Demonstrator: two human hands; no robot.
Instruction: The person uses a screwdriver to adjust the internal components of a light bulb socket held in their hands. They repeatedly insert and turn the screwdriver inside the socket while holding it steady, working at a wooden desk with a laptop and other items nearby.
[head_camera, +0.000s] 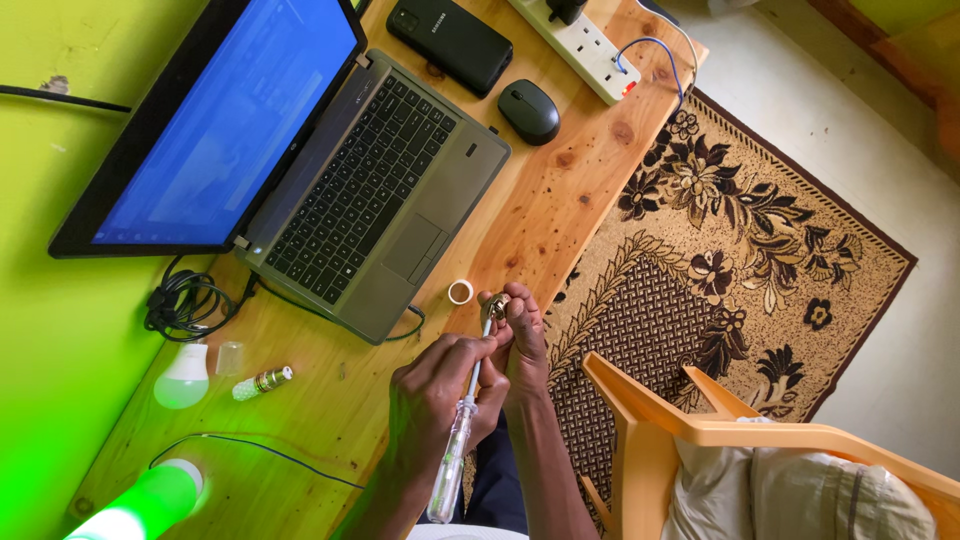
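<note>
Working a clear-handled screwdriver (455, 440), the left hand (435, 400) grips its shaft; the right hand (522, 340) pinches a small metal bulb base (497, 303) (mid-disassembly, seemingly); a white ring (460, 292) lies at eleven o'clock.

A wooden desk (560, 200) carries a laptop (380, 190), phone (450, 40), mouse (528, 110), power strip (580, 45), white bulb (183, 377) and small white ring (460, 292)

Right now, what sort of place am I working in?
Likely a home desk used for small repairs: a wooden table with an open laptop, a patterned rug on the floor, and loose bulb parts by your hands, which hold a screwdriver.
</note>
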